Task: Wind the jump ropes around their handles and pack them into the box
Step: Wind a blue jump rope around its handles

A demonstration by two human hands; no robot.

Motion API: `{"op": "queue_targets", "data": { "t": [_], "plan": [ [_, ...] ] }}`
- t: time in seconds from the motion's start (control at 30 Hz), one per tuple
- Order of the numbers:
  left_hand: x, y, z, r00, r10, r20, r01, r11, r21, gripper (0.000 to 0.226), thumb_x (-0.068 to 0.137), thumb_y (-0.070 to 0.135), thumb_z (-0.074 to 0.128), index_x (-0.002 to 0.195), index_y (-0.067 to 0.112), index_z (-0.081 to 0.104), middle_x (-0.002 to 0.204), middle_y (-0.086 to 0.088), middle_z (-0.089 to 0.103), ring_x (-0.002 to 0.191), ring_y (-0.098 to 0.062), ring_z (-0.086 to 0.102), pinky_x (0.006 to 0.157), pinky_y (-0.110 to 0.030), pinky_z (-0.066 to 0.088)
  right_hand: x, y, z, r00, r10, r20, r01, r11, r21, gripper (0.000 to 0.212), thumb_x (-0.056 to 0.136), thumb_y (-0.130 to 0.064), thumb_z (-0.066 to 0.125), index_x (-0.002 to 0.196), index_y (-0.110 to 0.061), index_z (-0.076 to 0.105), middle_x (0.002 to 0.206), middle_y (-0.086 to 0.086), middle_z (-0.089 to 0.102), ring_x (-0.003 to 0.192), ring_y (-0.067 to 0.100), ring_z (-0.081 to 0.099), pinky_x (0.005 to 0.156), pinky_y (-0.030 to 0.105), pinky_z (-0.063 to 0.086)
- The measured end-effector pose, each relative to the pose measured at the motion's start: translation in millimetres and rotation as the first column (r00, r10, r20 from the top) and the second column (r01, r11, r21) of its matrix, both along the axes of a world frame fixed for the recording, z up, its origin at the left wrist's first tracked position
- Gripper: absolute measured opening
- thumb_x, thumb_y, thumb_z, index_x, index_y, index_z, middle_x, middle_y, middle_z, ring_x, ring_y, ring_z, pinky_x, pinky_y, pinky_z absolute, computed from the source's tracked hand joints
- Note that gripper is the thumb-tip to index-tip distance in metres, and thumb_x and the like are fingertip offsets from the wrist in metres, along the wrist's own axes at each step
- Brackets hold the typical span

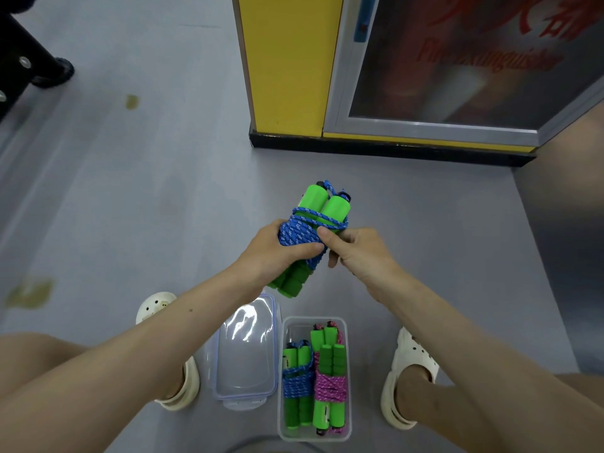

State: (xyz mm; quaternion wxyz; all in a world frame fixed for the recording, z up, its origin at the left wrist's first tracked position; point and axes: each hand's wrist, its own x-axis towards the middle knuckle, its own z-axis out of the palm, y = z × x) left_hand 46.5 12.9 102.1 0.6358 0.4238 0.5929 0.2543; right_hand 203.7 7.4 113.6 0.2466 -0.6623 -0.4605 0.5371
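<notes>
1. Packed so far: the clear box (295, 330) stands open on the floor (130, 207) between the person's feet. It holds a blue bundle (295, 385) and a pink bundle (328, 389), each rope wound round its own green grips.
2. Another pair of green grips shows at the far end of the box with pink cord beside it. Whether that is a third rope cannot be told.
3. The lid (245, 354) lies on the floor just beside the box, on its left, so closing is not yet done.
4. In hand: the blue jump rope (299, 232) is held in the air, beyond the box and apart from it. Its coils sit thick round the middle of the paired handles (323, 204), and a short tail hangs below the coils.
5. Judged from this, the winding is close to finished. What seems left is to secure the tail, lay this bundle in the box and fit the lid.
6. The left hand (277, 253) grips the bundle, with its fingers curled round the far side and its thumb laid across the blue coils.
7. The right hand (358, 253) has its thumb pressed on the right edge of the coils and its fingers curled in. It appears to pinch the rope there, though the strand itself is hidden by the thumb.
8. Both forearms reach forward and converge, so the two hands are almost touching over the bundle.
</notes>
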Motion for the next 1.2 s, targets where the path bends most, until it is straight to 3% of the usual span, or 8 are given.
{"op": "queue_targets", "data": {
  "t": [0.13, 0.2, 0.3, 0.43, 0.6, 0.9, 1.1, 1.2],
  "plan": [
    [3, 2, 2, 0.997, 0.035, -0.067, -0.032, 0.998, 0.052, 0.040, 0.074, 0.025, 0.080, 0.106, 0.017, 0.057, 0.095, -0.004, 0.070, 0.080, -0.017, 0.068, 0.068, -0.029, 0.056, -1, 5, -2, 0.973, 0.045, 0.226, -0.066, 0.994, 0.086, 0.042, 0.088, -0.049, 0.058, 0.061, -0.018, 0.067, 0.050, -0.008, 0.059, 0.050, 0.004, 0.048, 0.059, 0.026, 0.042],
    [3, 4, 3, 0.994, 0.027, -0.103, -0.019, 0.997, 0.076, 0.042, 0.074, 0.025, 0.080, 0.108, 0.019, 0.056, 0.096, -0.001, 0.069, 0.081, -0.014, 0.067, 0.067, -0.025, 0.054, -2, 5, -1, 0.983, 0.026, 0.182, -0.046, 0.993, 0.105, 0.037, 0.088, -0.044, 0.061, 0.071, -0.012, 0.072, 0.057, -0.001, 0.064, 0.051, 0.008, 0.051, 0.062, 0.028, 0.046],
    [3, 4, 2, 0.996, 0.037, -0.084, -0.032, 0.998, 0.052, 0.044, 0.073, 0.026, 0.081, 0.109, 0.018, 0.057, 0.098, -0.003, 0.070, 0.085, -0.020, 0.069, 0.076, -0.032, 0.057, -5, 3, 0, 0.984, -0.045, 0.170, 0.011, 0.981, 0.195, 0.027, 0.086, -0.035, 0.066, 0.076, -0.011, 0.073, 0.061, 0.004, 0.067, 0.047, 0.004, 0.058, 0.054, 0.016, 0.048],
    [4, 6, 4, 0.997, 0.055, -0.048, -0.052, 0.997, 0.057, 0.039, 0.075, 0.025, 0.080, 0.106, 0.018, 0.057, 0.097, -0.004, 0.070, 0.083, -0.020, 0.069, 0.069, -0.027, 0.056, -9, -1, -3, 0.950, -0.183, 0.251, 0.081, 0.926, 0.369, 0.028, 0.079, -0.039, 0.072, 0.080, -0.010, 0.074, 0.065, 0.005, 0.068, 0.063, 0.021, 0.064, 0.063, 0.036, 0.055],
    [5, 11, 8, 0.996, 0.028, -0.079, -0.022, 0.997, 0.077, 0.042, 0.074, 0.027, 0.080, 0.108, 0.018, 0.056, 0.097, -0.002, 0.069, 0.083, -0.019, 0.069, 0.074, -0.030, 0.057, -10, -2, -3, 0.925, -0.246, 0.288, 0.072, 0.861, 0.504, 0.028, 0.079, -0.035, 0.074, 0.090, -0.009, 0.072, 0.078, -0.006, 0.063, 0.075, 0.009, 0.058, 0.067, 0.019, 0.046],
    [-3, 14, 11, 0.999, -0.005, -0.036, 0.006, 1.000, 0.019, 0.042, 0.074, 0.025, 0.080, 0.108, 0.016, 0.057, 0.096, -0.008, 0.072, 0.083, -0.027, 0.071, 0.076, -0.038, 0.059, -9, -6, -10, 0.944, -0.139, 0.298, -0.074, 0.793, 0.605, 0.018, 0.078, 0.005, 0.067, 0.095, 0.000, 0.068, 0.078, 0.003, 0.066, 0.059, -0.005, 0.054, 0.061, 0.001, 0.042],
    [-5, 13, 12, 0.999, -0.049, -0.013, 0.049, 0.999, 0.001, 0.032, 0.079, 0.023, 0.077, 0.102, 0.015, 0.057, 0.090, -0.010, 0.073, 0.068, -0.022, 0.071, 0.061, -0.029, 0.059, -10, -9, -16, 0.883, -0.086, 0.461, -0.281, 0.690, 0.667, 0.015, 0.079, 0.000, 0.057, 0.091, -0.001, 0.067, 0.078, 0.011, 0.069, 0.066, 0.023, 0.062, 0.059, 0.028, 0.049],
    [-7, 11, 9, 0.995, -0.087, -0.050, 0.088, 0.996, 0.014, 0.035, 0.078, 0.027, 0.078, 0.102, 0.017, 0.055, 0.093, -0.011, 0.072, 0.069, -0.022, 0.070, 0.067, -0.035, 0.060, -3, -4, -13, 0.807, 0.004, 0.590, -0.442, 0.666, 0.600, 0.013, 0.077, -0.007, 0.058, 0.085, -0.006, 0.068, 0.073, 0.008, 0.069, 0.063, 0.027, 0.063, 0.052, 0.035, 0.051]
  ]
}}
